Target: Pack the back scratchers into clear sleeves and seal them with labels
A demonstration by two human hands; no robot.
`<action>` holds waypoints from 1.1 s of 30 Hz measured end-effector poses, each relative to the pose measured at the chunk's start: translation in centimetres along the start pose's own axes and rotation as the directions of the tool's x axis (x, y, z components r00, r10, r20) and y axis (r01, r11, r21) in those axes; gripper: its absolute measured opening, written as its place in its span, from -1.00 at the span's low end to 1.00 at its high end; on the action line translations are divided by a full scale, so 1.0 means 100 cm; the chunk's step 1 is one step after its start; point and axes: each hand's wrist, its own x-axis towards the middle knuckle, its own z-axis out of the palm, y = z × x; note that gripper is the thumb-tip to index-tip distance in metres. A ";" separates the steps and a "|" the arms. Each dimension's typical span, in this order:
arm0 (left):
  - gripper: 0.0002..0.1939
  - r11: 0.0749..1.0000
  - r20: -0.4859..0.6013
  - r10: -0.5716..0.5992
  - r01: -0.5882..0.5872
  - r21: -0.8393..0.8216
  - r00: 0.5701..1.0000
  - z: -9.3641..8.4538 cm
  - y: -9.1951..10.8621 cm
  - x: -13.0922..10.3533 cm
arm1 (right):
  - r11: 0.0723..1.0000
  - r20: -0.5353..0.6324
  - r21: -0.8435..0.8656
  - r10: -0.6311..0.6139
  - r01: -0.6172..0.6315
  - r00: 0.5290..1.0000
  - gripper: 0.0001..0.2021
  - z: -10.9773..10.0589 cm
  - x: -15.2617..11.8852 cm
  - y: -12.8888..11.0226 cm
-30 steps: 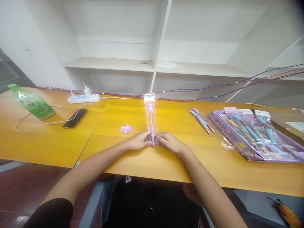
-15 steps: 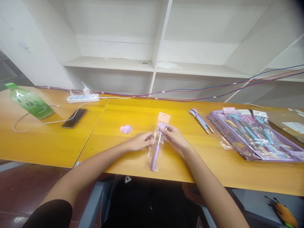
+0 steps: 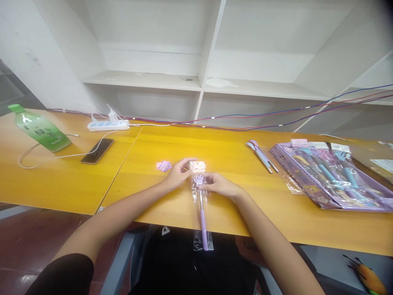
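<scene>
A purple back scratcher in a clear plastic sleeve (image 3: 202, 213) lies lengthwise toward me, its handle end hanging over the table's near edge. My left hand (image 3: 178, 174) pinches the sleeve's white header card (image 3: 197, 165) at the far end. My right hand (image 3: 219, 185) holds the sleeve just below the claw head. Small pink stickers (image 3: 163, 165) lie on the wood just left of my left hand.
A yellow wooden table (image 3: 233, 164) holds two loose purple scratchers (image 3: 261, 155), a purple tray of packaged scratchers (image 3: 330, 176) at right, a phone (image 3: 97, 150) on a white cable, a power strip (image 3: 107, 125) and a green bottle (image 3: 39, 129) at left. White shelves stand behind.
The packaged scratcher lay pointing away from me with both hands at its near end; it has been turned end for end and pulled toward me, its handle now past the table edge.
</scene>
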 end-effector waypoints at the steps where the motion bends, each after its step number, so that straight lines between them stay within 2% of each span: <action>1: -0.52 1.000 0.006 -0.002 0.002 -0.005 1.000 0.000 0.000 0.000 | 1.000 -0.004 0.001 -0.001 0.001 1.000 -0.51 0.000 0.000 0.000; 14: -0.67 0.998 -0.006 0.001 -0.001 0.055 1.000 0.001 -0.006 0.001 | 0.999 0.010 -0.039 -0.010 0.010 1.000 -0.52 -0.004 0.000 0.003; 18: -0.63 0.999 0.012 -0.039 0.039 0.020 0.999 0.001 -0.006 0.000 | 0.999 0.049 -0.037 0.004 -0.002 0.999 -0.52 -0.004 0.000 0.005; 22: -0.58 0.996 -0.036 -0.087 0.087 -0.009 0.996 0.001 -0.005 0.001 | 0.998 0.078 -0.061 0.015 -0.010 0.997 -0.53 -0.006 0.000 0.005; 27: -0.56 0.985 -0.111 -0.133 0.119 -0.125 0.985 0.002 -0.006 0.003 | 0.997 0.123 -0.069 0.038 -0.030 0.992 -0.52 -0.006 -0.002 0.003; 31: -0.57 0.984 -0.184 -0.092 0.061 -0.169 0.979 0.002 -0.004 0.003 | 0.997 0.065 -0.063 0.053 -0.049 0.996 -0.50 -0.004 0.000 0.003; 33: -0.64 0.990 -0.188 -0.057 0.031 -0.138 0.981 0.002 -0.005 0.003 | 0.997 0.012 -0.061 0.052 -0.052 0.999 -0.50 -0.003 0.003 0.004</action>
